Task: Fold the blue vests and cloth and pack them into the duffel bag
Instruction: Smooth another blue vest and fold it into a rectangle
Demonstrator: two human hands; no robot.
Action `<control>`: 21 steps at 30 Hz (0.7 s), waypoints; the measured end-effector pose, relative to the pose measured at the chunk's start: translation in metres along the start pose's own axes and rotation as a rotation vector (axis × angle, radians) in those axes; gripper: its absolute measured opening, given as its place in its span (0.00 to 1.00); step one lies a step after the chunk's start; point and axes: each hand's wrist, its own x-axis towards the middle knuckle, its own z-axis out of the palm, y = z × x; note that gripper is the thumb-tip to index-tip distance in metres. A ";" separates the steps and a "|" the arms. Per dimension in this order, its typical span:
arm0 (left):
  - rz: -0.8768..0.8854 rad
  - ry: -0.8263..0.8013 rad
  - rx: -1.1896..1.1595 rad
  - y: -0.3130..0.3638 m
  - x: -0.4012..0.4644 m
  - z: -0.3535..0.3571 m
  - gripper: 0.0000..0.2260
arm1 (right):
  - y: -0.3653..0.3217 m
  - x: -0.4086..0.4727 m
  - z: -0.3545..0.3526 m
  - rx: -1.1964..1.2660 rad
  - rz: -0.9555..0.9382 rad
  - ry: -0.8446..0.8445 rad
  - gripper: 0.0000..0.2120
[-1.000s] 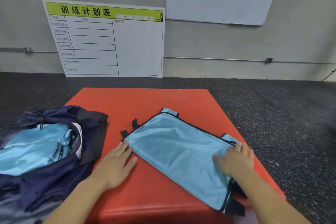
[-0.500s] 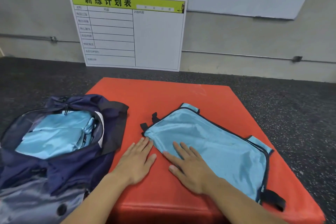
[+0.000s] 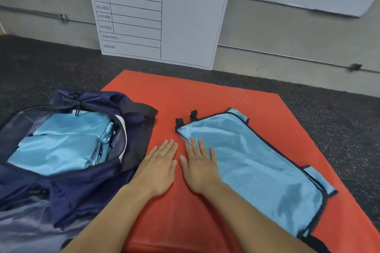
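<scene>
While both hands are lying flat, nothing is being gripped.
Vest: the blue vest (image 3: 257,162) is lying on the red mat (image 3: 205,96), long axis running from far-left to near-right.
Right hand (image 3: 200,167): fingers straight, pressing its near-left corner (the nearer grip).
Left hand (image 3: 158,168): flat on the mat, just beside.
Duffel bag (image 3: 67,150): lying open to the left, already holding blue fabric.

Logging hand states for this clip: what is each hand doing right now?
Left hand: open, flat on the red mat, holding nothing.
Right hand: open, fingers straight, resting on the edge of the blue vest, no grip.
</scene>
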 end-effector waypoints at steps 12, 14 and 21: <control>-0.009 -0.015 0.036 -0.010 -0.007 -0.003 0.26 | -0.014 0.118 -0.023 0.326 0.164 0.037 0.28; -0.007 -0.031 0.051 -0.011 -0.007 -0.001 0.26 | -0.005 0.099 -0.023 0.317 0.115 0.035 0.27; -0.017 -0.063 0.098 -0.011 -0.009 0.001 0.35 | 0.019 -0.036 0.002 0.012 -0.014 0.065 0.41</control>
